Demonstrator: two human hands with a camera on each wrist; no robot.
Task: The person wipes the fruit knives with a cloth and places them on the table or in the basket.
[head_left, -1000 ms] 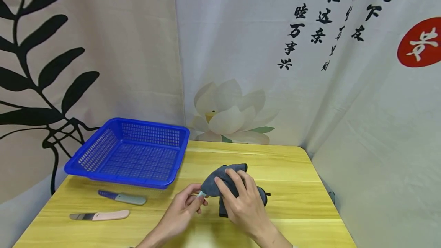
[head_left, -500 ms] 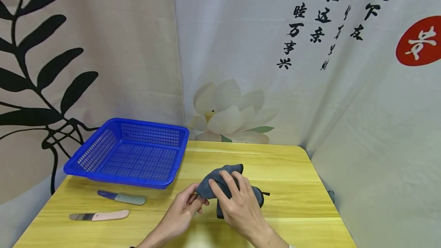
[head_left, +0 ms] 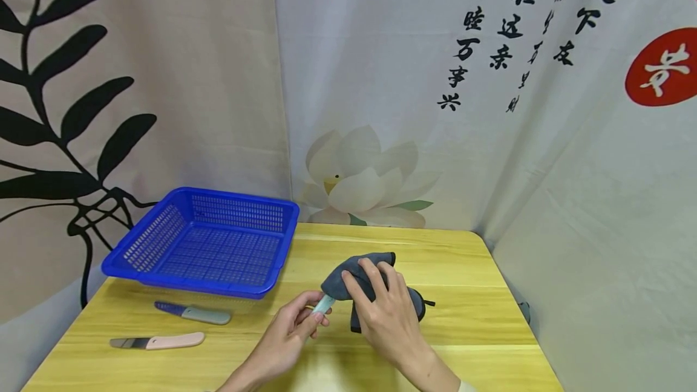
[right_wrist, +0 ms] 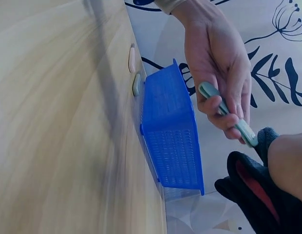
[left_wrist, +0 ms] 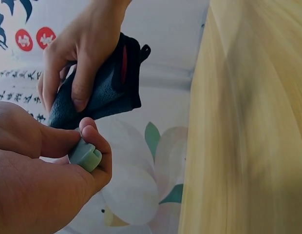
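My left hand point(head_left: 285, 333) grips the mint-green handle point(head_left: 324, 304) of a knife between thumb and curled fingers. The slotted end of this handle point(left_wrist: 86, 156) shows in the left wrist view. A dark grey-blue cloth point(head_left: 339, 283) with black edging is folded over the blade end, so the blade is almost wholly hidden. My right hand point(head_left: 389, 322) holds the cloth from above, fingers bent around it. In the right wrist view the handle point(right_wrist: 246, 131) runs from the left fingers up to the cloth point(right_wrist: 255, 190), whose fold shows a red inside.
A blue plastic basket point(head_left: 198, 286) stands at the back left of the wooden table point(head_left: 463, 313). In front of it lie a knife with a grey-green handle and blue blade point(head_left: 193, 313) and a pink-handled knife point(head_left: 158, 341). A printed curtain point(head_left: 381, 77) hangs behind.
The cloth and right hand first moved left until the cloth met the left fingers, then slid back up and right, baring more of the green handle. The left hand stays nearly still.
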